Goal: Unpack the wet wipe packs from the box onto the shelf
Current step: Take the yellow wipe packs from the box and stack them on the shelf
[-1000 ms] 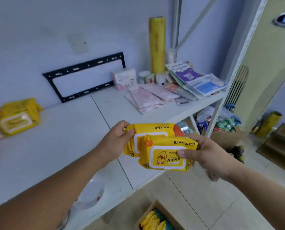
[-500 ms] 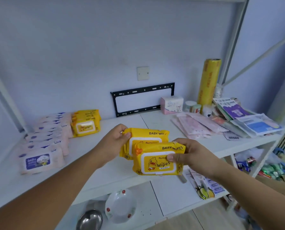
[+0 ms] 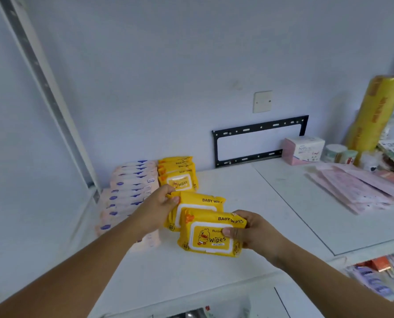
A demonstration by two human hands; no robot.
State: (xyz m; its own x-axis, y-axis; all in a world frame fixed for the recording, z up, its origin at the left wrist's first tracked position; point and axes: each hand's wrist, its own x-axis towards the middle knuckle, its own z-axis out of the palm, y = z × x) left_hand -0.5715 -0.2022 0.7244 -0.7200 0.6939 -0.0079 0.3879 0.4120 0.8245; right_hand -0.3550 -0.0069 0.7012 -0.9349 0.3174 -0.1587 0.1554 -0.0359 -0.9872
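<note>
My left hand [image 3: 160,206] grips the left end of a yellow baby wipes pack [image 3: 198,204]. A second yellow pack [image 3: 211,236], with a duck on its label, is held at its right end by my right hand [image 3: 252,231] and overlaps the first one in front. Both packs hover over the white shelf [image 3: 249,198]. Just behind them a stack of yellow wipe packs [image 3: 177,173] stands against the wall. To its left sits a row of pink wipe packs [image 3: 131,191]. The box is out of view.
A black metal bracket [image 3: 260,141] leans on the wall behind the shelf. To the right are a pink N95 box [image 3: 303,150], small jars [image 3: 339,153], a yellow film roll [image 3: 375,113] and flat pink packets [image 3: 356,189]. A slanted shelf post [image 3: 49,97] rises at the left.
Both hands have carried the two yellow packs further left over the shelf, close to the stacked yellow packs. My view has swung left and upward; the lower shelf is nearly out of frame.
</note>
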